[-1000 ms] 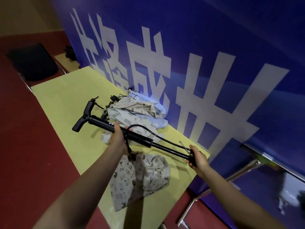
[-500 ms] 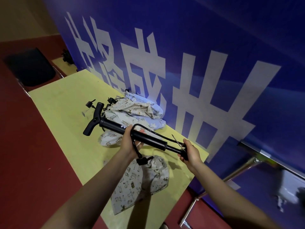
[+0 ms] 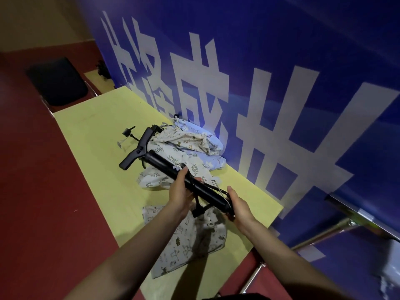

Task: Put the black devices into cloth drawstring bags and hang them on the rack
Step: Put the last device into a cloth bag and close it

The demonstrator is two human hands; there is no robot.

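Two hands grip black device (image 3: 173,172), left hand (image 3: 180,194) mid-barrel, right hand (image 3: 239,205) near end, handle far-left.

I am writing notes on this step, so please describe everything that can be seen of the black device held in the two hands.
The black device is a long matte cylinder, plastic-looking, with a T-shaped handle at its far end and a thin black hose looping beneath. It is held slanted above the yellow table, over the patterned cloth bags. The left hand grips the middle of the cylinder; the right hand holds the near end, where folded wire parts show. Details there are blurred.
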